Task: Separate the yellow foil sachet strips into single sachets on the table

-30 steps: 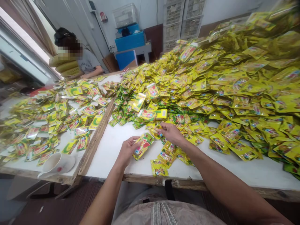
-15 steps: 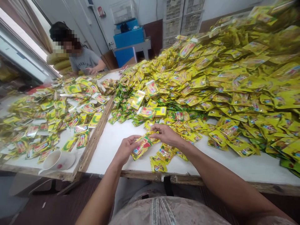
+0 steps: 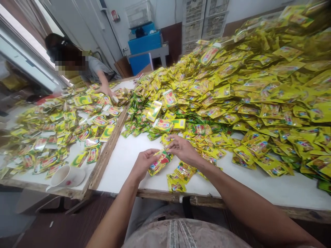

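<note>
My left hand (image 3: 144, 163) is closed on the left side of a green and yellow packet (image 3: 159, 163) with a red fruit picture, tilted above the white tabletop (image 3: 116, 165). At the packet's upper right corner is my right hand (image 3: 182, 148), its thumb and fingertips close together; whether they grip anything is too small to tell. Just below lie a few yellow sachets (image 3: 177, 183). Beyond my hands a yellow box (image 3: 178, 124) and a printed packet (image 3: 163, 125) rest against the heap of sachets (image 3: 207, 100).
A wooden strip (image 3: 110, 148) divides the table. Left of it are many flat packets (image 3: 62, 127) and a white cup (image 3: 62, 177) near the edge. Across the table a person (image 3: 95, 67) reaches an arm over the packets. Blue boxes (image 3: 144, 43) stand behind.
The yellow piece at my right fingertips no longer shows, and the fingers sit slightly higher off the packet. The person across has leaned down and stretched an arm to the packets. The view has shifted slightly.
</note>
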A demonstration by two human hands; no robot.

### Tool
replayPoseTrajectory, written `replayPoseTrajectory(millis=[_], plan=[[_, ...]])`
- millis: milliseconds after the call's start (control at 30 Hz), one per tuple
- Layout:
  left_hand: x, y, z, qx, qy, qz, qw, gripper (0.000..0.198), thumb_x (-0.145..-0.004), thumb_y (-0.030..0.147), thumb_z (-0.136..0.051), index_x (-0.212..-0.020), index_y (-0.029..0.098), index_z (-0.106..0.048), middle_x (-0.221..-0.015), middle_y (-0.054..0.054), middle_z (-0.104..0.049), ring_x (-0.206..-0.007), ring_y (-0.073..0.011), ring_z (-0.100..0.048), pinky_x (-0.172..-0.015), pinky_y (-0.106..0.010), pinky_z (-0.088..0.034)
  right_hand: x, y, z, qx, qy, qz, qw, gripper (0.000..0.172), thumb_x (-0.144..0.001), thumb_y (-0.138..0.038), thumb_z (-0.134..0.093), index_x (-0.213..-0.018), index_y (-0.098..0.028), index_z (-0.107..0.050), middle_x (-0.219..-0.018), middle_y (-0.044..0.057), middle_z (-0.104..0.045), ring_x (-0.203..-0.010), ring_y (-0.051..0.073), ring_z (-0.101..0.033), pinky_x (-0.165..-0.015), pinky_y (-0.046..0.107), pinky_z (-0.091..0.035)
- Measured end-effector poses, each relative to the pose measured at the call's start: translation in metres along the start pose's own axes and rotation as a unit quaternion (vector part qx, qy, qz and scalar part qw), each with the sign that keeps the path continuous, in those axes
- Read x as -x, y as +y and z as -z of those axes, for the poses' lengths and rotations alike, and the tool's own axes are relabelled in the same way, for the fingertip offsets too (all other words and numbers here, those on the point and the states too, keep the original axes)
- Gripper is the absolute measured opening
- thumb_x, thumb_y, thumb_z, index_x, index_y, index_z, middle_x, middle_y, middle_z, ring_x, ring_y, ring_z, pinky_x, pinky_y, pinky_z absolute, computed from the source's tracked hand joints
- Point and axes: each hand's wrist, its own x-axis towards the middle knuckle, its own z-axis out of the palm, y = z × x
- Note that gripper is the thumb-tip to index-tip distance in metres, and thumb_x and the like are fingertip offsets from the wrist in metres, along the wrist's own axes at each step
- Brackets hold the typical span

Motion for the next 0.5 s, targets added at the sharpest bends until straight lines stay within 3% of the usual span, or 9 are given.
replayPoseTrajectory(millis=[133,233,367,500], plan=[[-0.002,-0.001,0.0,0.028,0.027,-0.013,0.999,0.042,-0.057,0.035,-0.081,-0.09,0.013,-0.068,-0.075,-0.005,-0.073,-0.061,-0.0146,-0.065,-0.06,-0.023,-0.049,0.002,-0.005,0.0,0.023,0.038,-0.005,0.999,0.035,-0.072,-0.025,-0.06,-0.107,-0.022,-0.052,-0.065,-0.004,-0.065,-0.059,0.014,-0.058,-0.058,0.025,-0.042],[-0.004,-0.001,0.0,0.044,0.032,-0.019,0.998,0.041,-0.057,0.034,-0.081,-0.091,0.013,-0.068,-0.073,-0.004,-0.073,-0.06,-0.0143,-0.065,-0.059,-0.023,-0.049,0.004,-0.013,0.001,0.01,0.038,0.014,0.999,0.032,-0.076,-0.026,-0.056,-0.107,-0.022,-0.051,-0.072,-0.001,-0.067,-0.062,0.014,-0.059,-0.06,0.025,-0.042],[-0.005,-0.001,0.0,0.048,0.049,-0.03,0.997,0.038,-0.057,0.033,-0.081,-0.087,0.012,-0.069,-0.068,-0.004,-0.072,-0.058,-0.0141,-0.064,-0.058,-0.023,-0.049,0.008,-0.022,-0.002,0.026,-0.029,0.024,0.999,0.032,-0.078,-0.023,-0.053,-0.11,-0.021,-0.05,-0.08,0.001,-0.069,-0.065,0.013,-0.057,-0.062,0.025,-0.04],[-0.003,-0.004,-0.003,0.047,0.053,-0.021,0.997,0.036,-0.056,0.034,-0.081,-0.082,0.012,-0.068,-0.064,-0.003,-0.071,-0.056,-0.0135,-0.063,-0.057,-0.022,-0.048,0.01,-0.016,-0.013,0.012,-0.075,-0.003,0.997,0.04,-0.077,-0.025,-0.056,-0.116,-0.022,-0.045,-0.061,-0.007,-0.057,-0.052,0.01,-0.044,-0.053,0.022,-0.032]])
